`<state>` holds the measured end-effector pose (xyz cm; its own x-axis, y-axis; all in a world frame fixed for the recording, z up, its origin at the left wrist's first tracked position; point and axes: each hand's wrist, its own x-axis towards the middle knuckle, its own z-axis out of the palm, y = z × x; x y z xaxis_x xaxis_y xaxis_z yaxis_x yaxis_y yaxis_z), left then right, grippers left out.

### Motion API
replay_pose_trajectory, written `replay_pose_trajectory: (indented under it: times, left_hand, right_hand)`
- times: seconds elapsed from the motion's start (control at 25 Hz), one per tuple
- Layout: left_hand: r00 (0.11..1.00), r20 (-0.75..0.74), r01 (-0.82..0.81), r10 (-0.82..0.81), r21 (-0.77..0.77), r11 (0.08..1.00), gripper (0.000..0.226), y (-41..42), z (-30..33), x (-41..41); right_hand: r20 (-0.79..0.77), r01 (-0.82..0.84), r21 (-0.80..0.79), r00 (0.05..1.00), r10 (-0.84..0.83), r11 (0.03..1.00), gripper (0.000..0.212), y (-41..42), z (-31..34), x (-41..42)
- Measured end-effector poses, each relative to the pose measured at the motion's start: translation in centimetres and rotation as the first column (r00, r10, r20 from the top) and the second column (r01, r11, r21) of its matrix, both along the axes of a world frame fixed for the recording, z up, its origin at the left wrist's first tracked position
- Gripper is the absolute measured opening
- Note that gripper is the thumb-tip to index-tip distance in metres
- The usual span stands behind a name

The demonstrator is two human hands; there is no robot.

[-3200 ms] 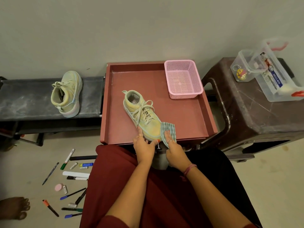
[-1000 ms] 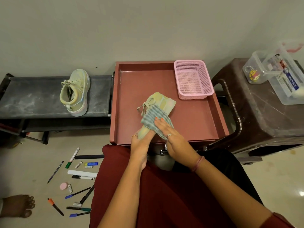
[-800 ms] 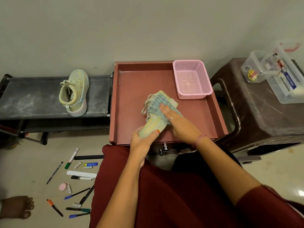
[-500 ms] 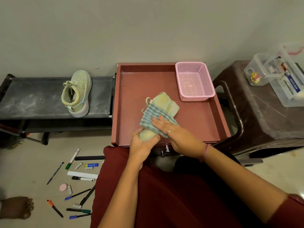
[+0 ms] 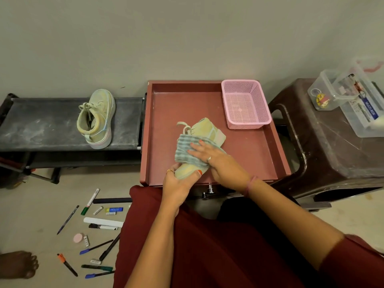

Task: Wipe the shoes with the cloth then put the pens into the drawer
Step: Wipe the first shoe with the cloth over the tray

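A: What's on my far left?

B: At nine o'clock I see the second shoe (image 5: 97,118) lying on its side on the dark shelf (image 5: 41,125). Down at seven o'clock the pens (image 5: 91,235) lie scattered on the floor (image 5: 31,204).

A: And the middle?

B: The open drawer (image 5: 249,159) sits at twelve o'clock. Inside it lies the shoe (image 5: 204,132) I am working on, tipped onto its side. My left hand (image 5: 178,187) grips its toe end, fingers (image 5: 198,173) curled round it. My right hand (image 5: 216,160) presses the striped cloth (image 5: 186,150) flat against the shoe, fingers straight and spread.

A: Further right?

B: A pink basket (image 5: 246,104) stands in the drawer's far corner at one o'clock, apart from the shoe. At two o'clock clear plastic boxes (image 5: 353,100) rest on a brown stool (image 5: 332,152).
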<state>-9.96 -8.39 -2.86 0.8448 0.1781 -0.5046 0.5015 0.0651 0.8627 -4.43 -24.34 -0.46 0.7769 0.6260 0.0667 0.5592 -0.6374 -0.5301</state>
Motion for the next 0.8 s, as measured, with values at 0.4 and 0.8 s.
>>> replay_pose_trajectory:
  times: [0.4, 0.8]
  left_hand:
    - [0.999, -0.015, -0.041, 0.04, -0.041, 0.998, 0.073, -0.5, 0.1, 0.2]
    - [0.992, -0.012, -0.124, 0.123, -0.074, 0.99, 0.072, -0.2, -0.2, 0.5]
  right_hand:
    - [0.201, 0.062, 0.124, 0.976, -0.086, 0.99, 0.058, -3.1, -2.3, -0.1]
    - [-0.531, 0.78, 0.395, 0.625, -0.572, 0.486, 0.037, -2.3, 4.4, 5.8]
